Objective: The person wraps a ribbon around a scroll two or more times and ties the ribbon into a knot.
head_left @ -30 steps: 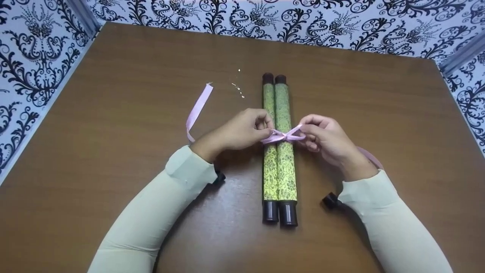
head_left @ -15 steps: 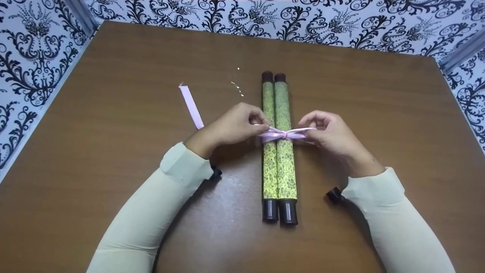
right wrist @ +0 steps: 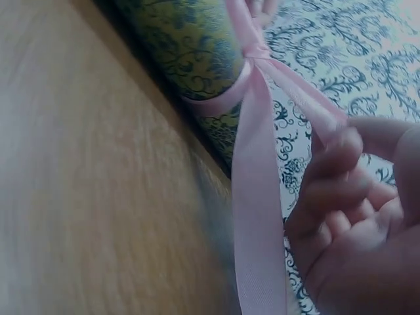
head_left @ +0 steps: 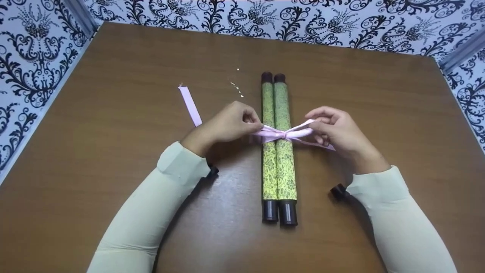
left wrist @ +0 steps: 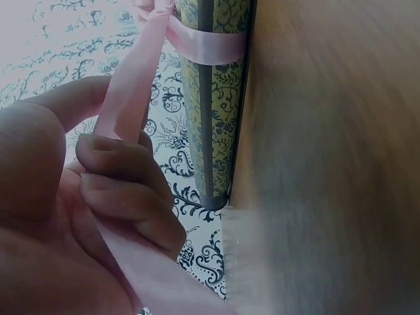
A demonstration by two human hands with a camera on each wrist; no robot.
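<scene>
Two green-and-yellow patterned scrolls (head_left: 286,167) with dark end knobs lie side by side on the wooden table. A pink satin ribbon (head_left: 299,134) circles them and is tied in a bow on top. My left hand (head_left: 227,123) pinches the bow's left side; in the left wrist view, its curled fingers (left wrist: 131,197) also hold a ribbon length (left wrist: 134,85) that runs past the palm. My right hand (head_left: 339,134) pinches the right loop between thumb and fingertips. One ribbon tail (right wrist: 256,197) hangs free beside that hand in the right wrist view.
The other ribbon tail (head_left: 190,106) sticks out beyond the left wrist. Small pale flecks (head_left: 237,88) lie on the table (head_left: 144,94) left of the scrolls. White cloth or paper with black scrollwork (head_left: 257,19) surrounds the table's far and left edges.
My hands have drawn apart, left hand leftward and right hand rightward, and the bow's loops stretch wider. The left tail has swung left. A tail now shows below the right hand.
</scene>
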